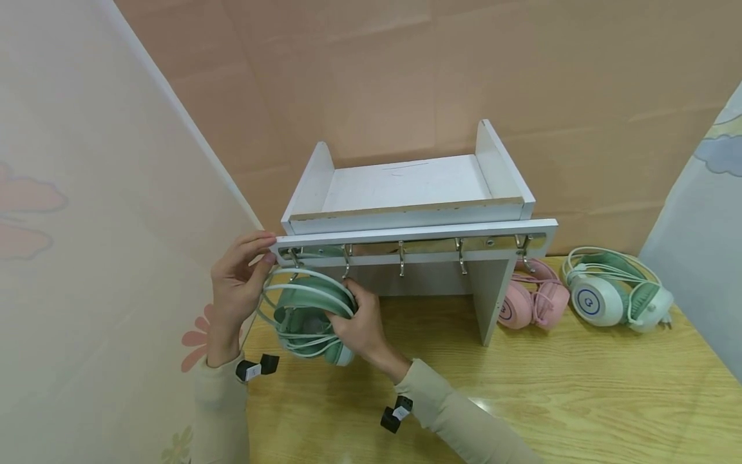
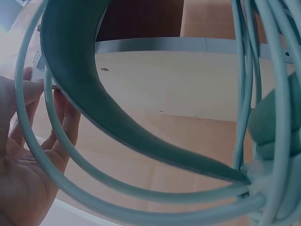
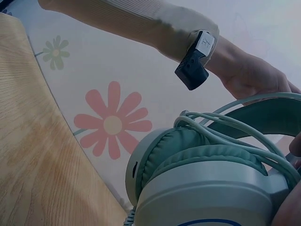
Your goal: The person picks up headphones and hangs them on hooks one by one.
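Note:
Green-and-white headphones [image 1: 310,296] with a bundled cable are at the left end of a white shelf's hook rail [image 1: 371,238], overlapping the leftmost hook [image 1: 294,258] in the head view. My right hand [image 1: 361,322] grips them by the right side of the headband, thumb in front. My left hand [image 1: 240,270] pinches the left end of the rail between fingers and thumb. In the left wrist view the padded band [image 2: 117,120] and its two thin hoops cross in front of the left hand [image 2: 35,155]. The ear cups [image 3: 207,188] fill the lower right wrist view.
Several more metal hooks, one of them mid-rail [image 1: 402,259], line the rail. Pink headphones [image 1: 536,299] and another green-and-white pair [image 1: 614,293] lie on the wooden table [image 1: 551,393] right of the shelf's side panel [image 1: 493,293]. A wall [image 1: 116,258] stands close on the left.

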`<state>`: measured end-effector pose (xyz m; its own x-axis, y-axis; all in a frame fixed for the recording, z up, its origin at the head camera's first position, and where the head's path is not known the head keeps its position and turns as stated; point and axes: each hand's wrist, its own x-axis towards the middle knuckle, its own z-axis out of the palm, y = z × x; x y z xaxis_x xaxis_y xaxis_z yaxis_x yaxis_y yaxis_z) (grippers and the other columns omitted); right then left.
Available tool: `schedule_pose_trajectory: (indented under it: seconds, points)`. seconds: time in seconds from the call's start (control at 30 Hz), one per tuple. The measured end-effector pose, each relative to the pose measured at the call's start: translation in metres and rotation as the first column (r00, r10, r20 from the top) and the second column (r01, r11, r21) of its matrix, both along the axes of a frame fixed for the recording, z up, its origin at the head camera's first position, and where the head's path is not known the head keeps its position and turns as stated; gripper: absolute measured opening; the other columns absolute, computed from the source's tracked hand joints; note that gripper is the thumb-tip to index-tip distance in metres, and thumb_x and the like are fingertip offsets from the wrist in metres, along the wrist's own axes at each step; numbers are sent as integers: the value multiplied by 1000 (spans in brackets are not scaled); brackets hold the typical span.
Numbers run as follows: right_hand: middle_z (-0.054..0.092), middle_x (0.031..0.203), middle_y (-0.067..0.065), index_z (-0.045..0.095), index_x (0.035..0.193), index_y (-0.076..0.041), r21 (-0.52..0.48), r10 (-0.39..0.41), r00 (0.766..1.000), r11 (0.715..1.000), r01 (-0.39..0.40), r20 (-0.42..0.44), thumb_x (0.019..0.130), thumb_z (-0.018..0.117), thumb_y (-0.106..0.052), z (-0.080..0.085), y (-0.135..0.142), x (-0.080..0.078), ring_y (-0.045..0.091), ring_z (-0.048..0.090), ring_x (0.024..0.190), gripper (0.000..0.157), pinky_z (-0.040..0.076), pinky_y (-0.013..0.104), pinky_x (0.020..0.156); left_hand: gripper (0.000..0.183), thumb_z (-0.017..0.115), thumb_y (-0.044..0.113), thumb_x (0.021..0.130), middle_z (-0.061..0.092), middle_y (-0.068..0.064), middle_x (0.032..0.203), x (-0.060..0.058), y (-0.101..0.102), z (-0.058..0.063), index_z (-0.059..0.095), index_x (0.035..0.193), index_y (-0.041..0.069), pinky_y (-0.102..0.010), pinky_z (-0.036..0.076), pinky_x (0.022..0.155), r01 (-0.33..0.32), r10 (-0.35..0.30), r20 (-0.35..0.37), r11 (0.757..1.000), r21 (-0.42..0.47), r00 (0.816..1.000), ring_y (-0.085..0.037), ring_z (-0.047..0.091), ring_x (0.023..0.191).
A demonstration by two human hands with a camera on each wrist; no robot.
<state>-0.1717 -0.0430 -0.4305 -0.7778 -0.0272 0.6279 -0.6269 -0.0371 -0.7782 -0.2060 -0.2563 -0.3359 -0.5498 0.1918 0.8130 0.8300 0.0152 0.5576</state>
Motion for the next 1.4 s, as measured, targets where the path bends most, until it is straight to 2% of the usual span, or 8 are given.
schedule_pose_trajectory:
  seconds: [0.2, 0.63, 0.8, 1.03, 1.4]
  points:
    - [64, 72, 8, 66, 94, -6, 10, -23, 1000, 1000, 23, 11, 90, 73, -4, -1, 1, 1, 7, 53, 62, 9, 48, 24, 59, 32, 57, -28, 92, 69, -12, 132, -1, 1, 0, 66, 121, -20, -22, 63, 86, 0, 0, 1, 1000, -7, 1000, -19, 70, 111]
    - [78, 94, 9, 69, 112, -8, 67, -14, 1000, 998, 14, -8, 91, 76, -12, 2, 4, 3, 13, 73, 79, 23, 62, 29, 69, 26, 61, -22, 95, 69, -12, 131, -1, 0, 1, 66, 121, -20, -24, 64, 86, 14, -14, -21, 1000, 5, 1000, -18, 72, 109]
    - [78, 99, 10, 68, 117, -8, 68, -4, 1000, 998, 4, 2, 89, 75, -12, 5, 4, 5, 15, 74, 83, 29, 62, 31, 71, 27, 63, -21, 93, 69, -14, 131, 0, 0, 2, 66, 121, -20, -23, 64, 86, 7, -7, -15, 1000, 15, 1000, -19, 72, 108]
    - [77, 115, 8, 67, 133, -11, 78, 15, 1000, 997, -15, 11, 89, 77, -16, 8, 4, 6, 18, 74, 97, 45, 63, 34, 81, 31, 63, -25, 90, 70, -14, 129, 2, 2, 2, 66, 120, -21, -22, 64, 85, -21, 21, -3, 999, 28, 1000, -19, 72, 105]
    - [73, 129, 8, 63, 143, -13, 73, 17, 997, 997, -12, -76, 91, 83, -18, 5, 14, 11, 21, 72, 107, 56, 62, 37, 89, 31, 61, -26, 90, 70, -12, 129, 2, 3, 0, 66, 119, -21, -22, 64, 86, -23, 23, -5, 999, 25, 1000, -22, 72, 105]
